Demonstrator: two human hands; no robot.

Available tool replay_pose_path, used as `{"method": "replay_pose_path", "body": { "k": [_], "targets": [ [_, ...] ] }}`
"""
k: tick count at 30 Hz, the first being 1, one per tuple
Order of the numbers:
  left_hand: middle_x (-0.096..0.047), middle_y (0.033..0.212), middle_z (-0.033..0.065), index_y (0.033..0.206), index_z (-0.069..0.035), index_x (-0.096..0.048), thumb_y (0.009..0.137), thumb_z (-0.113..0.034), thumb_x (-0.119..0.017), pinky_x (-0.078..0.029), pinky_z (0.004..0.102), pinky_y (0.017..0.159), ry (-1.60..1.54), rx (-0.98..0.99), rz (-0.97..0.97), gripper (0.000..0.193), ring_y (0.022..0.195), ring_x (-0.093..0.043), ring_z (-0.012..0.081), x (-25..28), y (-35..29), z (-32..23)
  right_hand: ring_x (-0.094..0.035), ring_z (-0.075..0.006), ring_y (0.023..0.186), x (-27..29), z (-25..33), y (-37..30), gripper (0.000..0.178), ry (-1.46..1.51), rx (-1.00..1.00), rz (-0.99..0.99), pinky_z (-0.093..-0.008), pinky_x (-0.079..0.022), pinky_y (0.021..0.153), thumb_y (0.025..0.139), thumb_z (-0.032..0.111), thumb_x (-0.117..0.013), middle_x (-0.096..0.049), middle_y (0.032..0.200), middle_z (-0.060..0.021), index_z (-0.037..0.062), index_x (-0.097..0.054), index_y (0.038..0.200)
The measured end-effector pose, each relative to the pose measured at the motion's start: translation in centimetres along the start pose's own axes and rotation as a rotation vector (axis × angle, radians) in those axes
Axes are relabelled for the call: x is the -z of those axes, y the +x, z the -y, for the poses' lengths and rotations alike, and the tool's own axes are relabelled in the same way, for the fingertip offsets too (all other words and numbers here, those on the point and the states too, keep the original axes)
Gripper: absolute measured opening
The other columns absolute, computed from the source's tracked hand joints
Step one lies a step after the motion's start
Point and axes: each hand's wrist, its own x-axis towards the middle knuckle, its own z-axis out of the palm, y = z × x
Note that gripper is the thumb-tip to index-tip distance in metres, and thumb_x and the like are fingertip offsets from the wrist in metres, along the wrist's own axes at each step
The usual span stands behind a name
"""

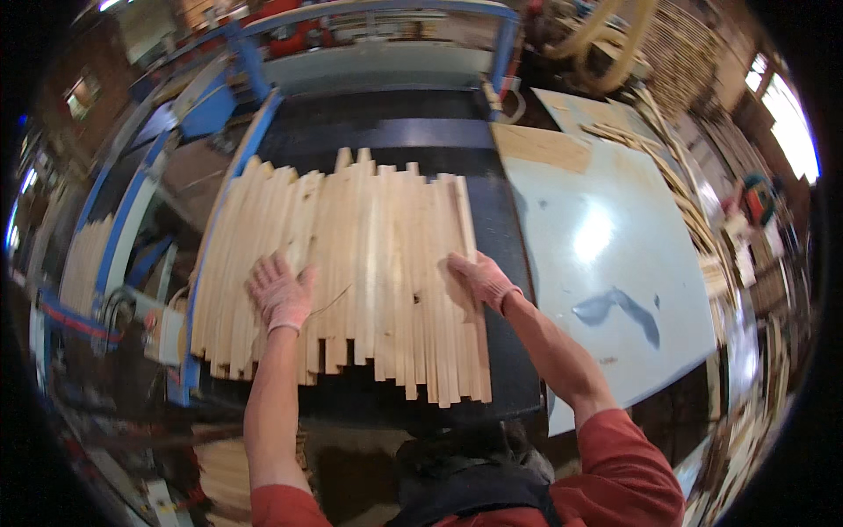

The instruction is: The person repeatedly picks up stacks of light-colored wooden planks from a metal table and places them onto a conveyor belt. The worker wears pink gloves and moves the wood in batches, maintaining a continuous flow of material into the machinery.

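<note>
A row of pale wooden slats [378,237] lies side by side on a black conveyor bed [514,369], their near and far ends uneven. My left hand [281,292], in a light pink work glove, rests flat on the slats left of the middle with its fingers spread. At the right edge of the row, my right hand [483,279], gloved the same way, holds the outermost wooden slat [479,351]. Its thumb side lies over the top and the remaining fingers are partly hidden. A thin dark splinter or string [332,299] lies beside my left hand.
A blue machine frame [378,9] spans the far end of the bed, with a blue side rail [250,140] at left. To the right stands a pale, glossy table panel [615,290]. More wood strips [694,215] lie beyond it. Another slat stack [86,263] sits far left.
</note>
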Motion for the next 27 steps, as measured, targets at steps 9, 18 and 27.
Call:
{"method": "replay_pose_path", "body": {
  "k": [9, 18, 27],
  "targets": [
    [-0.044, 0.165, 0.0194, 0.162, -0.006, -0.043, 0.106, -0.071, -0.039, -0.033, 0.0550, 0.125, 0.174, -0.086, -0.119, 0.086, 0.154, -0.039, 0.0363, -2.5, 2.8, 3.1, -0.066, -0.0409, 0.119, -2.1, -4.9, -1.8, 0.072, -0.527, 0.328, -0.182, -0.0509, -0.053, 0.104, 0.098, 0.060, -0.061, -0.069, 0.123, -0.0282, -0.0029, -0.060, 0.133],
    [-0.062, 0.143, 0.0231, 0.145, 0.001, -0.058, 0.106, -0.050, -0.048, -0.047, 0.0503, 0.113, -0.449, -0.527, -0.599, 0.065, 0.133, -0.059, 0.0372, 1.8, -6.3, -7.0, -0.063, -0.0332, 0.130, -5.4, -19.6, -14.7, 0.078, 0.111, 0.559, 0.033, -0.0410, -0.050, 0.109, 0.095, 0.041, -0.072, -0.062, 0.142, -0.0225, 0.0040, -0.045, 0.158],
    [-0.070, 0.129, 0.0226, 0.132, 0.003, -0.067, 0.105, -0.035, -0.053, -0.053, 0.0488, 0.106, -1.469, -0.989, 0.144, 0.049, 0.120, -0.066, 0.0349, 4.5, -30.8, -18.8, -0.054, -0.0161, 0.087, 1.1, -29.3, -27.8, 0.037, 0.165, 0.616, 0.344, -0.0404, -0.048, 0.079, 0.096, 0.030, -0.070, -0.055, 0.083, -0.0093, -0.0036, -0.056, 0.105]
  ]
}}
